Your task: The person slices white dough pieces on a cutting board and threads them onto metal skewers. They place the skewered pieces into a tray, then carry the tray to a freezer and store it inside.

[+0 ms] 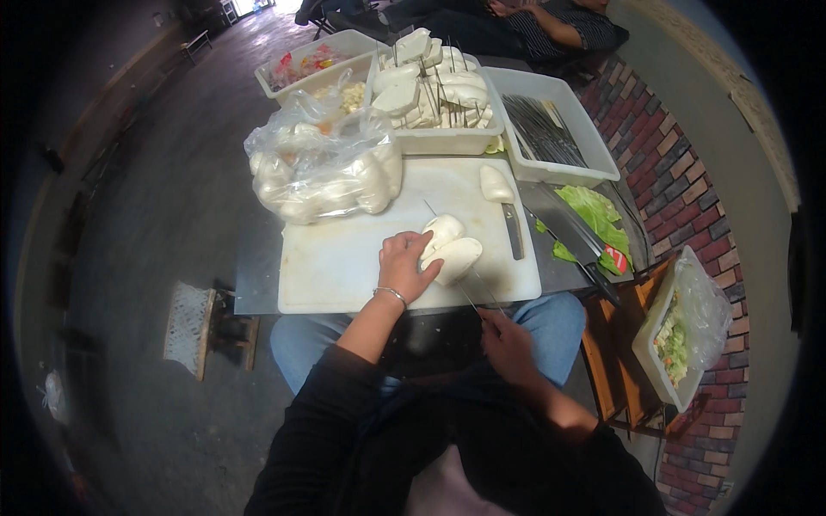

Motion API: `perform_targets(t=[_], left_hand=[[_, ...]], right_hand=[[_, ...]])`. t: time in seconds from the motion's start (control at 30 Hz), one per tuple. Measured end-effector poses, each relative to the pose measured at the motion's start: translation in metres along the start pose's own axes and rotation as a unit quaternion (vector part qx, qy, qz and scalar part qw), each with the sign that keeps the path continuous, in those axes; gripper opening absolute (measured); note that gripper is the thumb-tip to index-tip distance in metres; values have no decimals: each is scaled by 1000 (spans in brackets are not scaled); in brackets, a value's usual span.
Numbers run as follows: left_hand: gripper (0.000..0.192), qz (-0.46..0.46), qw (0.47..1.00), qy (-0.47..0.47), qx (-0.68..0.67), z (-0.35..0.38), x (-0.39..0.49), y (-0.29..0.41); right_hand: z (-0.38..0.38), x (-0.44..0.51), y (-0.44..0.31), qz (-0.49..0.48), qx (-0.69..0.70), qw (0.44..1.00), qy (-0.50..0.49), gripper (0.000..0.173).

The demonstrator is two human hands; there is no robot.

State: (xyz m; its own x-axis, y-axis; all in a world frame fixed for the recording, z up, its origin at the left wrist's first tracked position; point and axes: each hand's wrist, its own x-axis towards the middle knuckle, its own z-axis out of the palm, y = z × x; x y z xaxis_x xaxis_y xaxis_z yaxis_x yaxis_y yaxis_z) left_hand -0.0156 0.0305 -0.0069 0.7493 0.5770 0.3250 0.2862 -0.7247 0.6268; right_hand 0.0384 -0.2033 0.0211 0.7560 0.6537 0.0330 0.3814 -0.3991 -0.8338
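Observation:
My left hand (406,264) presses pieces of a white steamed bun (457,259) against the white cutting board (342,264). In my right hand (506,338), below the board's front edge, are thin metal skewers (470,295). One skewer runs up to the bun pieces, and a thin tip shows beyond them. A further white piece (495,184) lies at the board's back right beside a knife blade (514,232). At the back left a clear plastic bag (322,174) full of white buns rests partly on the board.
Behind the board are a bin (445,140) of skewered white pieces and a bin (561,169) of metal skewers. Lettuce (590,209) and a black-handled knife (603,284) lie to the right. A bin of chopped vegetables (672,342) stands lower right. Another person (555,29) is beyond the table.

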Motion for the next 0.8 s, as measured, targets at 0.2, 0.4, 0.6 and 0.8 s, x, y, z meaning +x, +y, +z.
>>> perform_targets(t=[0.2, 0.4, 0.6, 0.8], left_hand=[[53, 8, 1000, 7, 4, 0, 0, -1], [53, 16, 1000, 10, 15, 0, 0, -1], [52, 9, 1000, 12, 10, -1, 0, -2], [52, -11, 989, 75, -123, -16, 8, -8]], right_hand=[[25, 34, 1, -15, -28, 999, 6, 18], [40, 54, 2, -51, -40, 998, 23, 20], [11, 36, -10, -193, -213, 957, 46, 40], [-31, 27, -22, -44, -209, 975, -55, 62]])
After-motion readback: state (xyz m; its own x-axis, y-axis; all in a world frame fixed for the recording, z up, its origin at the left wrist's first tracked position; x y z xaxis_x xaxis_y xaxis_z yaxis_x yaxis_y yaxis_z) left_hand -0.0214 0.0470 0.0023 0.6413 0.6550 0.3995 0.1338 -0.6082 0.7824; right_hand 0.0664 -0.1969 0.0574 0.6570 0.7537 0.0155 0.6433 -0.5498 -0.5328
